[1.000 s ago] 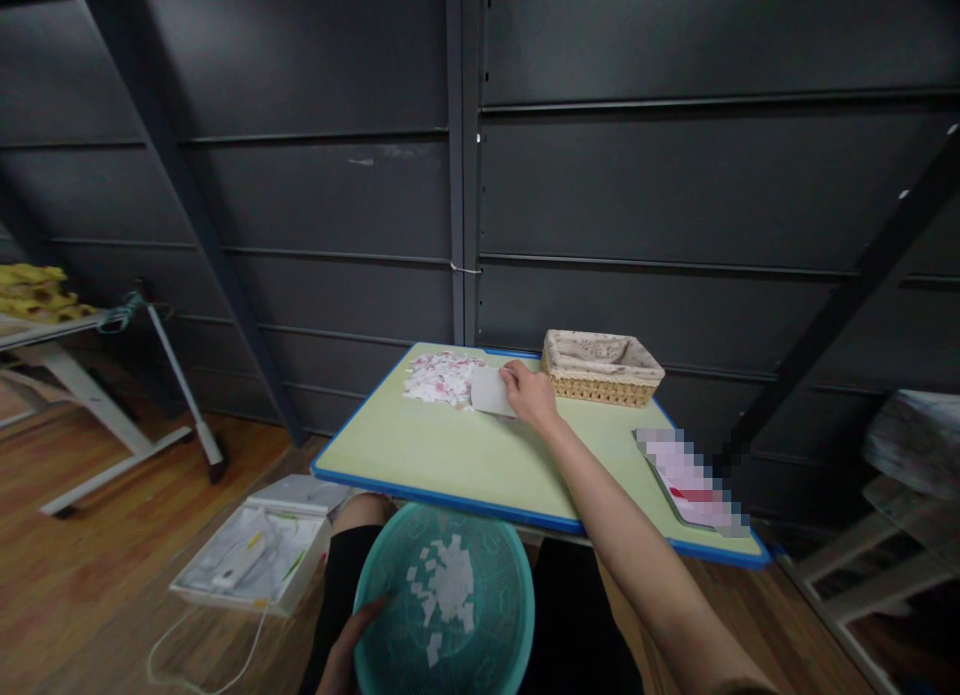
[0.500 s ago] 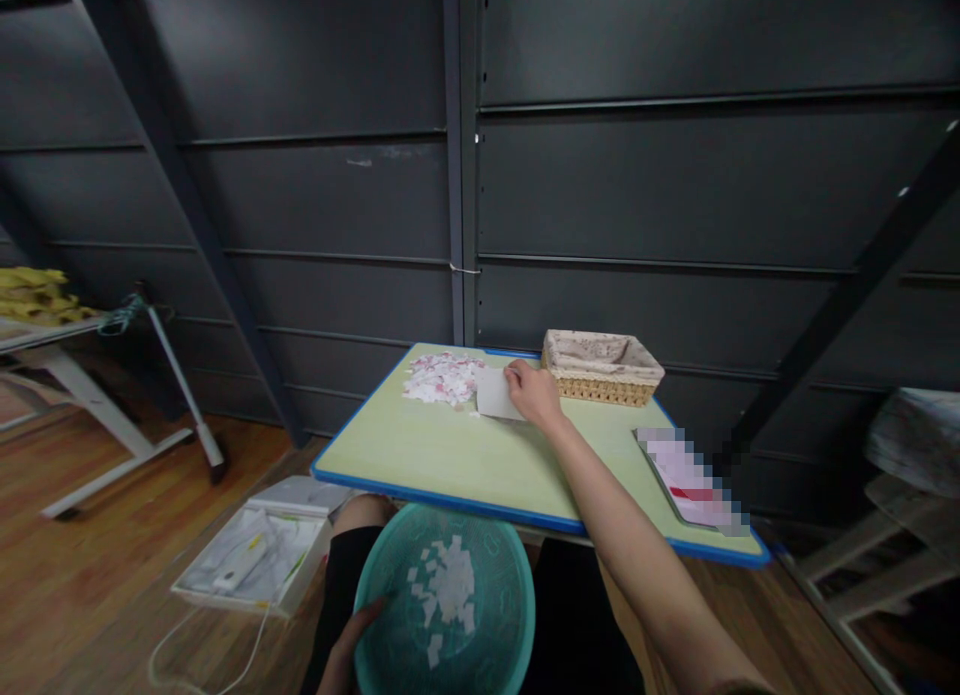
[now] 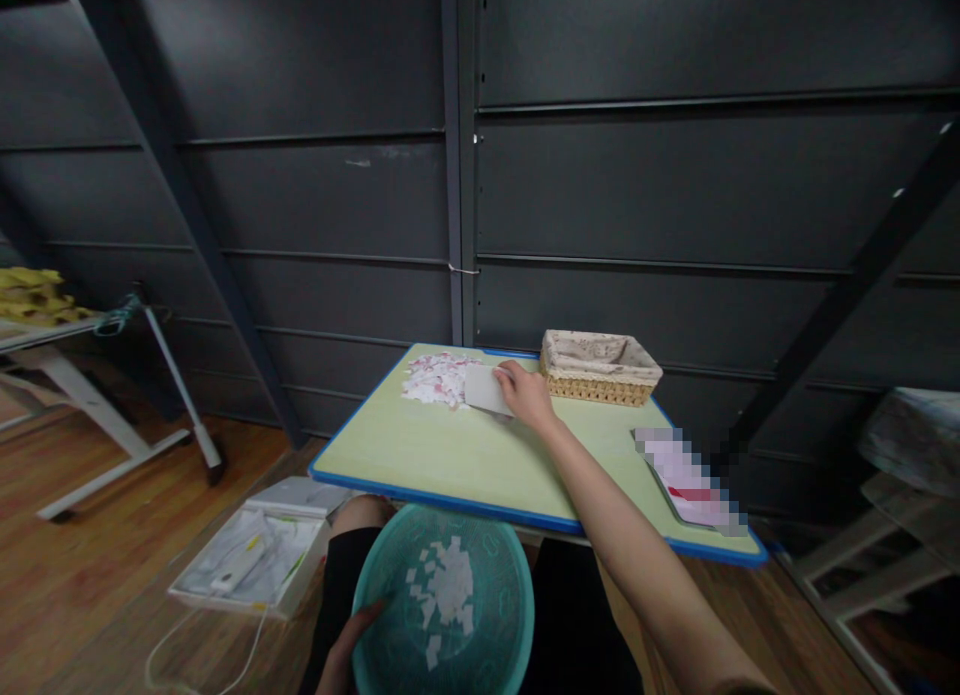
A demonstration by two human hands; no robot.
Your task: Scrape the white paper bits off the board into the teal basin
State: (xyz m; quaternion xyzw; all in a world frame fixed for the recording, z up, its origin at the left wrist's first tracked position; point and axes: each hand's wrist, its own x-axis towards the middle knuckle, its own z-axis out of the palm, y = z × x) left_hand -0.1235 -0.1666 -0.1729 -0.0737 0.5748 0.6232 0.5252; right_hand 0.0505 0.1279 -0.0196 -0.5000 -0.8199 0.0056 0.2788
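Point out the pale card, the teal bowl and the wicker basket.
Pale card [image 3: 482, 388]: head view, on the flat face.
Teal bowl [image 3: 496, 600]: head view, on the bare inner wall, right of the white pieces.
Wicker basket [image 3: 598, 387]: head view, on the woven front side.

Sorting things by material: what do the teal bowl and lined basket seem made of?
The bowl looks like smooth plastic, given its even colour and rounded form. The basket seems matte straw or similar fibre, visibly woven; its matte, draped liner suggests fabric.

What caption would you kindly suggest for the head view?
Right hand holds a pale card beside small scraps on a table; left hand grips a green basin.
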